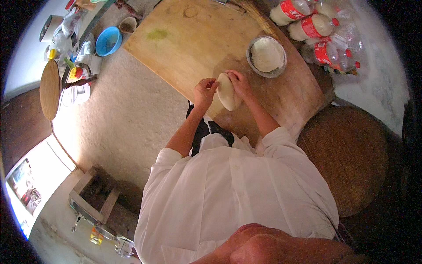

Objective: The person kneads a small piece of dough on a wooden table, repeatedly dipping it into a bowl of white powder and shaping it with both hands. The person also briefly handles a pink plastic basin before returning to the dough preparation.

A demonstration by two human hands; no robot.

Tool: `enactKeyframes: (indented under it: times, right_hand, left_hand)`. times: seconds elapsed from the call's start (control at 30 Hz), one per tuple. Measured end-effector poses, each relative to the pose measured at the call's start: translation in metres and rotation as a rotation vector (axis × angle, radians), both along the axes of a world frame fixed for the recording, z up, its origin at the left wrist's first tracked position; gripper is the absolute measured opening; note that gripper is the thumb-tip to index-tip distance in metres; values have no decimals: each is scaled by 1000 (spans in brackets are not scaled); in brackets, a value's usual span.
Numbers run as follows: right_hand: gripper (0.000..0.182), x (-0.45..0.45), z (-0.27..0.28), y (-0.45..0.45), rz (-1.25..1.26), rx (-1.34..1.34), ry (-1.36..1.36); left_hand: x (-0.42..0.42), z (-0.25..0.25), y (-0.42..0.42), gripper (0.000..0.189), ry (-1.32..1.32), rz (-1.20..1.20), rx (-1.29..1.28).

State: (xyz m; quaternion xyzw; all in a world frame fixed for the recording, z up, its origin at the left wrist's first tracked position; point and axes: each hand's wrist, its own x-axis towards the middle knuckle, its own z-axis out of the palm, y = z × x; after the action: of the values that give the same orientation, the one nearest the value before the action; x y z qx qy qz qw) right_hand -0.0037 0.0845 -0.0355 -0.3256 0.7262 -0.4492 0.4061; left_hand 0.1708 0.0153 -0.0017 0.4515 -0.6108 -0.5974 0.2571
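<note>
A smooth, pale oval piece of dough (226, 92) is between my hands, over the near edge of a wooden table (184, 56). My right hand (240, 84) grips its upper right side, with the fingers curled over its far end. At its left side, my left hand (206, 90) has bent fingers, and the fingertips touch or nearly touch the dough. Whether they pinch it cannot be told. Just beyond my right hand stands a round metal bowl (249, 62) with white flour (267, 54) in it.
Several large bottles (311, 28) with red labels stand at the right, by the wall. A round wooden board (349, 161) is to my right. On the left are a blue basin (108, 41), a round wooden stool (49, 90) and bare floor (132, 99).
</note>
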Motion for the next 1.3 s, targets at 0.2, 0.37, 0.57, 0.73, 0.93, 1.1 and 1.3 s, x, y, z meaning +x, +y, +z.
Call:
enactKeyframes:
  times: [0.2, 0.37, 0.57, 0.73, 0.93, 1.1, 1.3]
  right_hand:
    - [29, 6, 16, -1, 76, -40, 136]
    - [25, 14, 15, -1, 55, -28, 294]
    - [29, 6, 5, -4, 75, -112, 205]
    - [36, 17, 32, 0, -52, 23, 154]
    - [45, 32, 14, -19, 51, 67, 523]
    - [47, 16, 6, -38, 21, 203, -89]
    - [33, 26, 65, -20, -16, 201, 109]
  left_hand:
    - [-14, 25, -8, 21, -164, -122, -255]
    - [-21, 7, -15, 16, -226, -180, -460]
    - [-24, 6, -22, 16, -202, -137, -680]
    - [71, 2, -34, 26, -500, 175, -145]
    - [253, -7, -42, 40, -1205, 188, -534]
    - [288, -2, -56, 59, -959, 197, 61]
    - [91, 32, -14, 84, -311, -169, -303]
